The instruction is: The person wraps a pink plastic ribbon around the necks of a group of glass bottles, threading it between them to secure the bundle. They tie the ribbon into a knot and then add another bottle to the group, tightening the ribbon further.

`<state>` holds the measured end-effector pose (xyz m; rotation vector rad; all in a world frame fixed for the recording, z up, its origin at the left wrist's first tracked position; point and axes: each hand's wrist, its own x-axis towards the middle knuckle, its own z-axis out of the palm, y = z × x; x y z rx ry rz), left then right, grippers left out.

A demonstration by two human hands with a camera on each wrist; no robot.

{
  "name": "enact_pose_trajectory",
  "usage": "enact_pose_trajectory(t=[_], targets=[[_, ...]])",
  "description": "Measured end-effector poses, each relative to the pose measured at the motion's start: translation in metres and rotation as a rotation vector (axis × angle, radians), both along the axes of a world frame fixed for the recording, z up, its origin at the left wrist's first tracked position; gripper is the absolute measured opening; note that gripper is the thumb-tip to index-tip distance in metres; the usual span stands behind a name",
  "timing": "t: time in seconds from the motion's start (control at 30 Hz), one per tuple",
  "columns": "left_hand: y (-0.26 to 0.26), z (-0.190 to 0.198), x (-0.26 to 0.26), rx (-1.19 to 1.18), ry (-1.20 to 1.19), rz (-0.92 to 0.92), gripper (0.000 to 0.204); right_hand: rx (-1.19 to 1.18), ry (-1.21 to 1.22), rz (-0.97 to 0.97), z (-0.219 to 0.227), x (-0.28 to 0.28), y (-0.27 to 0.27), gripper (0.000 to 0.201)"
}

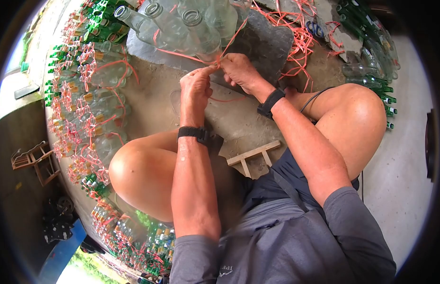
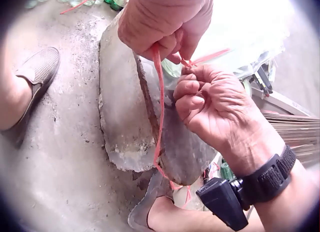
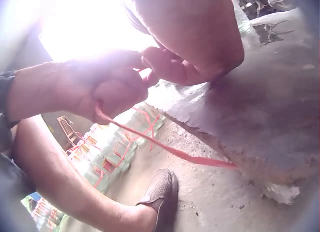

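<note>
Clear glass bottles (image 1: 201, 35) stand grouped on a grey stone slab (image 1: 272, 40), with a red plastic strip (image 1: 182, 54) drawn around them. Both hands meet at the near side of this group. My left hand (image 1: 196, 90) pinches the strip at a small knot or twist, its fingers curled. A loose length of strip (image 2: 159, 96) hangs from that hand down past the slab's edge. Fingertip to fingertip with it, my right hand (image 1: 241, 71) pinches the strip too, fingers folded into the palm. The right wrist view shows the left hand (image 3: 107, 89) with the strip trailing from it.
Rows of strip-tied bottles (image 1: 106, 71) line the left side. A tangle of red strip (image 1: 300, 45) and blue-handled scissors (image 1: 315, 29) lie beyond the slab to the right. Green bottles (image 1: 359, 23) lie at the far right. A small wooden frame (image 1: 253, 152) sits between the legs.
</note>
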<state>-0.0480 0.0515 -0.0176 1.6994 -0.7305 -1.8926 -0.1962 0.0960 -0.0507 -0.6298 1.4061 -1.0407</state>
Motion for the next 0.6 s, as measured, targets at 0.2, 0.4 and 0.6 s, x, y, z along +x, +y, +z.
enact_pose_trajectory(t=[0.2,0.4,0.6], targets=[[0.002,0.005,0.003,-0.088,-0.017,-0.009,0.011,0.007,-0.007,-0.115,-0.003,0.011,-0.003,0.036],[-0.001,0.0,0.006,-0.153,-0.049,0.028,0.012,0.04,-0.07,-0.224,-0.004,0.014,-0.005,0.032],[-0.002,0.003,0.009,-0.15,0.001,0.056,0.012,0.035,-0.134,-0.301,-0.001,0.013,-0.004,0.026]])
